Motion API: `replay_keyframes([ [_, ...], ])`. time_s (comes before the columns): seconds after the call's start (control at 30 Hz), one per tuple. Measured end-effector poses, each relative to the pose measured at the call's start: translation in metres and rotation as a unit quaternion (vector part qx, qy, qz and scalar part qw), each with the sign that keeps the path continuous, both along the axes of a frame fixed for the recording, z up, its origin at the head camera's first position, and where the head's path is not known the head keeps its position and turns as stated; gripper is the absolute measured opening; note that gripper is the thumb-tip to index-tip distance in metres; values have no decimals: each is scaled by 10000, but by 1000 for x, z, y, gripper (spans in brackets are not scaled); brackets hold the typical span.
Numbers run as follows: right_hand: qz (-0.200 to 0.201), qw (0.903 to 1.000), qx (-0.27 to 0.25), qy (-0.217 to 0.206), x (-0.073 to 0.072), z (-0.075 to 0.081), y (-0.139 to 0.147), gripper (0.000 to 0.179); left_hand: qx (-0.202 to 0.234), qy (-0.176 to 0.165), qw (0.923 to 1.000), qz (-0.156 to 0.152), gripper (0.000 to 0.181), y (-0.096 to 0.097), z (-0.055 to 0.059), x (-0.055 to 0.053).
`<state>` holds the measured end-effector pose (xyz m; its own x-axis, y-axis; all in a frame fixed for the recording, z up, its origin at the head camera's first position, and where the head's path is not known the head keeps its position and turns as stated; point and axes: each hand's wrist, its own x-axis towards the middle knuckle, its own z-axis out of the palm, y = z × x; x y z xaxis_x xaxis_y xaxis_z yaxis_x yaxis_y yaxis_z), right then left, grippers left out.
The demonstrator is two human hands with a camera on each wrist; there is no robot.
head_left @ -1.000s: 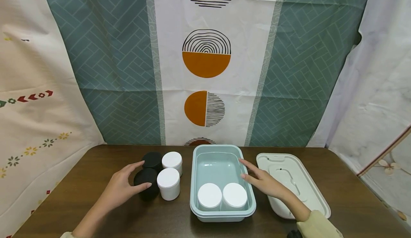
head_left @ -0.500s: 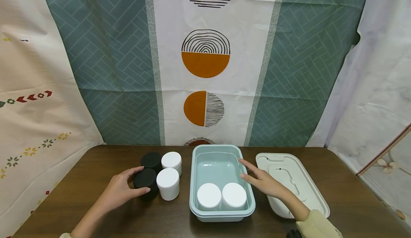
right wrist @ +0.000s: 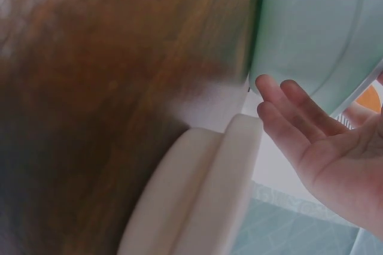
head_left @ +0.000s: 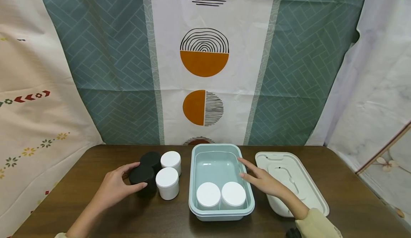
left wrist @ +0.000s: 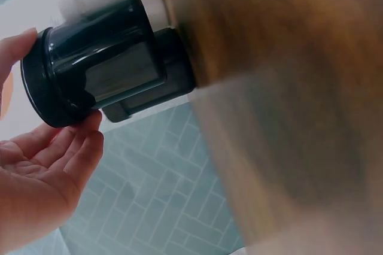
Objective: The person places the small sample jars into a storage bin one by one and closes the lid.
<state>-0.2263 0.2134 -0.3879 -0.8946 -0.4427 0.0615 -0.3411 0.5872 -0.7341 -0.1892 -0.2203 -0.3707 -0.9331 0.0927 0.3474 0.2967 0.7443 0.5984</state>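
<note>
My left hand grips a black lidded jar between thumb and fingers near its lid. In the left wrist view, the base of this held jar shows a gap from the tabletop. A second black jar stands just behind it, and two white jars stand to its right. My right hand rests at the right rim of a pale blue bin, fingers extended and holding nothing. Two white-lidded jars sit side by side in the bin's near end.
A white bin lid lies on the brown table to the right, partly under my right forearm in the head view. A patterned curtain hangs behind the table's far edge.
My left hand has closed in on the nearer black jar, taken hold of it and shifted it slightly left. The right hand stays at the bin's rim.
</note>
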Motion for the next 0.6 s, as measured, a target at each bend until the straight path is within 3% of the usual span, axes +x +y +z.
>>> replay_keyframes([
  [0.37, -53, 10000, -33, -5, 0, -1, 0, 58, 136, 530, 9985, 79, 63, 5, 26, 1],
  [0.6, -80, 10000, -20, 2, 1, 0, 0, 58, 431, 1179, 9921, 50, 60, 17, 37, -2],
])
